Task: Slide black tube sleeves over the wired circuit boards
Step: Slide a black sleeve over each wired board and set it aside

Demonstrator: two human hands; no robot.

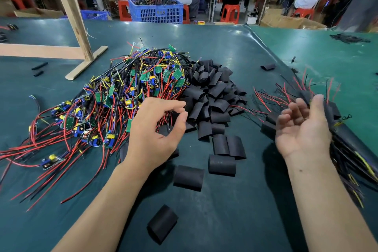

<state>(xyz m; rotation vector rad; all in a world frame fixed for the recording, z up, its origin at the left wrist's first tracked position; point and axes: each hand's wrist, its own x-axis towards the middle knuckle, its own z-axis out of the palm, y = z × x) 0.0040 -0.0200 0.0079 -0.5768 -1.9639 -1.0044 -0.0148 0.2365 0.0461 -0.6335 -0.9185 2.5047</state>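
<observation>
**Most boards still bare**

Toward the desk's left edge, your unsleeved circuit boards point(131, 90) lie heaped. Your left hand point(155, 135) hovers empty, fingers loosely curled, beside the black sleeves point(212, 96) mid-desk. Your right hand point(302, 129) – palm up, relaxed – lies against the small finished bundle point(335, 120) at the right edge.

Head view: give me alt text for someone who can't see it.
Both hands hover empty over a green table: the left hand above a pile of wired circuit boards, the right hand palm-up beside sleeved boards. A heap of black tube sleeves lies between them.
</observation>
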